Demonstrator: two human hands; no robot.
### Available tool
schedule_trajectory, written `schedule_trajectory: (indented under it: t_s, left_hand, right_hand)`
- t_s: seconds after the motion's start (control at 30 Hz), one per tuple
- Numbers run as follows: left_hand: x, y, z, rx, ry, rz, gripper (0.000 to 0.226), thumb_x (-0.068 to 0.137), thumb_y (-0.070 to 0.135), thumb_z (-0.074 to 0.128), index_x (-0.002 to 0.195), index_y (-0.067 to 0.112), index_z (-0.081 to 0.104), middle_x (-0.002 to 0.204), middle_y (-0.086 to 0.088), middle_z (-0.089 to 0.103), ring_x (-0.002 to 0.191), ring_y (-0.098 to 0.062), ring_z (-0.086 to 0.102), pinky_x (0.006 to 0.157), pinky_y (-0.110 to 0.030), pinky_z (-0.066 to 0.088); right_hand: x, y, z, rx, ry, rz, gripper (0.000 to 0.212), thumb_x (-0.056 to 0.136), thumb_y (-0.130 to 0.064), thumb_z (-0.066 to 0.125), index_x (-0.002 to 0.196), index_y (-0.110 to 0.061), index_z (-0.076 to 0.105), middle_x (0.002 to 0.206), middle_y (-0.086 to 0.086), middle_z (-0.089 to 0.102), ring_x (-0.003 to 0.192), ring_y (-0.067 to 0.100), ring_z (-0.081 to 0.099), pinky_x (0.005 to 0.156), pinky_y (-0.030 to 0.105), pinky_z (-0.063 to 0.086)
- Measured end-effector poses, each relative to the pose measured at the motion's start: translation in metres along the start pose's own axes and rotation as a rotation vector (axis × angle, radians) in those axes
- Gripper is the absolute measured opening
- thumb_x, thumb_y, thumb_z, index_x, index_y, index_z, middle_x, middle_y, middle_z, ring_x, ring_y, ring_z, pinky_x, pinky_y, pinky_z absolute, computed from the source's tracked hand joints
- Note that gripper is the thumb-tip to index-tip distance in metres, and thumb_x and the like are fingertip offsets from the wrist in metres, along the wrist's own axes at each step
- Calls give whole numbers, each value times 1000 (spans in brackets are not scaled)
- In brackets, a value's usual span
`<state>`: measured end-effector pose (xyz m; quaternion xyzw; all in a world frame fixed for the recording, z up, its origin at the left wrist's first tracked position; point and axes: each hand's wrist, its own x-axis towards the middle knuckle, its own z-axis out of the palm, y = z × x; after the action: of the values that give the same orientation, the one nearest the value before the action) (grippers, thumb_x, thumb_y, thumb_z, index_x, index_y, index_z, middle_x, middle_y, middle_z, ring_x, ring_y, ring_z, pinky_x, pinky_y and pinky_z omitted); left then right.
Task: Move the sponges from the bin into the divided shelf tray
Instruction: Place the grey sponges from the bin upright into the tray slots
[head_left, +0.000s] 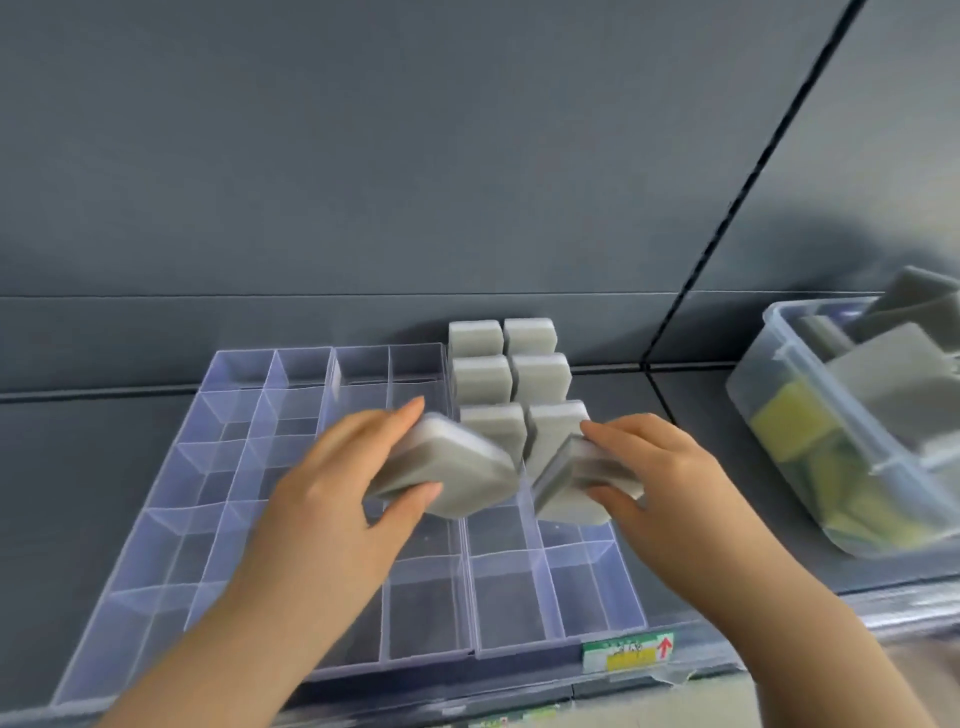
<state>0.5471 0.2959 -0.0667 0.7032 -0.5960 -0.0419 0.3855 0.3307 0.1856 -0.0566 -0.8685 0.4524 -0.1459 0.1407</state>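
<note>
Over the tray (171, 525), two sponges (447, 470) (slanted inward, V-like)

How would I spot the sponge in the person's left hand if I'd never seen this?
Find the clear divided tray. Six grey sponges stand upright at its back right. Just before them, the left hand grips the tilted sponge, lifted, not slotted in.

Left hand (337, 483), right hand (667, 470) bare; forearms bare too.

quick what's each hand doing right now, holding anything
Left hand: grips a grey sponge.
Right hand: grips a second grey sponge.
</note>
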Motion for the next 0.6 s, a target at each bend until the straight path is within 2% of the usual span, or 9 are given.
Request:
schedule_trajectory:
  t_s: [0.2, 0.27, 0.33, 0.4, 0.47, 0.53, 0.6]
  left_hand:
    - [6, -5, 4, -43, -32, 75, 51, 76, 31, 68, 124, 15, 59, 110, 11, 55, 93, 3, 45, 88, 4, 25]
    - [5, -4, 8, -30, -34, 72, 53, 73, 28, 66, 124, 14, 59, 110, 10, 55, 93, 2, 45, 83, 0, 33]
    - [4, -1, 13, -11, -42, 71, 55, 72, 21, 74, 124, 15, 60, 110, 12, 53, 93, 5, 42, 80, -7, 35]
    - [2, 1, 19, -9, -55, 70, 58, 70, 16, 78, 125, 17, 59, 111, 15, 51, 94, 6, 41, 78, -5, 36]
    - [2, 2, 23, 31, -58, 70, 60, 70, 15, 79, 126, 19, 58, 112, 16, 51, 95, 2, 43, 80, -7, 33]
    - [2, 4, 28, 85, -56, 73, 62, 69, 16, 81, 127, 19, 58, 112, 11, 56, 99, -5, 45, 82, -16, 36]
    - [6, 11, 30, 88, -90, 56, 64, 73, 18, 78, 131, 25, 53, 116, 11, 57, 104, -3, 44, 84, -18, 36]
  right_hand:
    - [3, -7, 6, -49, -47, 15, 47, 90, -18, 58, 135, -19, 47, 129, -3, 50, 118, 17, 45, 99, 22, 35]
    - [4, -6, 9, -66, -70, -11, 47, 91, -19, 56, 136, -21, 44, 131, -5, 48, 120, 16, 42, 100, 19, 32]
    - [5, -4, 13, -70, -90, -22, 47, 92, -19, 55, 137, -22, 43, 132, -6, 47, 122, 15, 41, 101, 19, 32]
    - [5, -1, 19, -68, -121, -26, 47, 92, -18, 55, 137, -22, 43, 133, -6, 46, 122, 16, 40, 102, 21, 32]
    - [4, 4, 26, -65, -148, -20, 48, 93, -19, 54, 138, -23, 41, 134, -7, 45, 123, 16, 39, 103, 21, 33]
    - [2, 9, 30, -53, -156, -11, 48, 94, -20, 52, 139, -24, 39, 135, -8, 43, 123, 15, 39, 102, 21, 33]
    - [1, 14, 33, -40, -147, -21, 47, 94, -21, 52, 139, -25, 39, 135, -8, 44, 123, 15, 39, 101, 20, 33]
